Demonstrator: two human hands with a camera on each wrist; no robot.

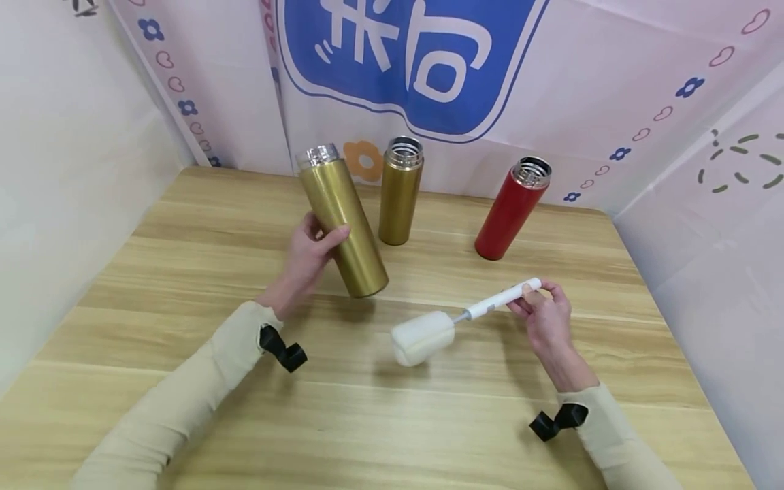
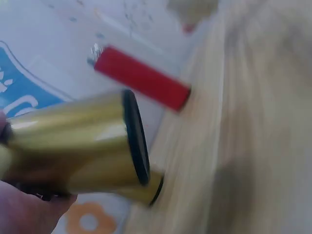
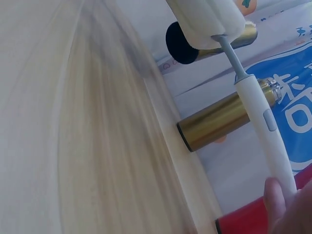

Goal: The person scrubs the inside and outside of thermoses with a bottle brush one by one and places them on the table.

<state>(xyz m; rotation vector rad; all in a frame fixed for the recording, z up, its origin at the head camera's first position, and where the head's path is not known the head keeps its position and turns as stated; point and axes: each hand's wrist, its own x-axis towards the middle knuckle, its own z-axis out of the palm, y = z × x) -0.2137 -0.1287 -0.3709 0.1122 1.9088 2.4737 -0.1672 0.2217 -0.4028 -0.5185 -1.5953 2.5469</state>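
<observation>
A large gold thermos bottle (image 1: 343,221), lidless and tilted with its mouth to the upper left, is held above the table by my left hand (image 1: 308,253). Thumb and fingers wrap its side; in the left wrist view the bottle's dark base (image 2: 137,137) shows. My right hand (image 1: 547,316) pinches the white handle (image 1: 503,298) of a sponge bottle brush. The brush's white sponge head (image 1: 422,338) points left, raised over the table, below and to the right of the gold bottle. In the right wrist view the brush handle (image 3: 265,129) runs up from the thumb.
Toward the back of the wooden table (image 1: 392,422) stand a smaller gold bottle (image 1: 401,197) and a red bottle (image 1: 511,214), both lidless. A printed cloth wall (image 1: 551,82) rises behind the table, with pale side walls left and right.
</observation>
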